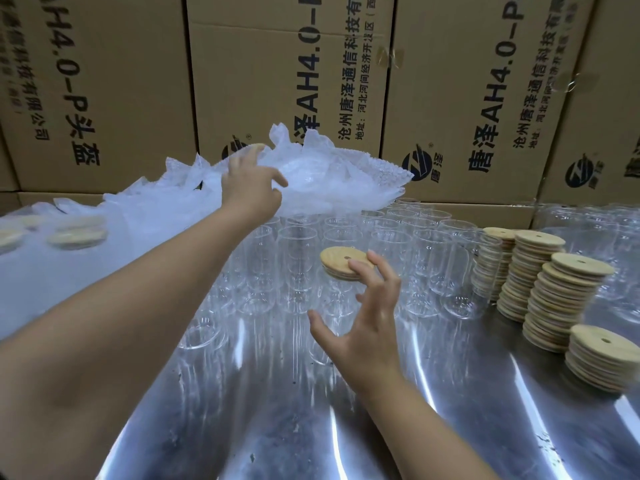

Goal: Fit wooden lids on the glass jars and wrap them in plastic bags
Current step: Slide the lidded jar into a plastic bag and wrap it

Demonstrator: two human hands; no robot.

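The glass jar stands upright on the table, its wooden lid lying flat just ahead of the right hand, whose fingers are spread and touch the lid's near edge (this hand is nearer). The left hand grips the plastic bags, well apart at rear left.

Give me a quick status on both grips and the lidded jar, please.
Left grip holds a bubble bag. Right grip open, fingertips on the wooden lid, seated on its jar. Neighbouring jars crowd close.
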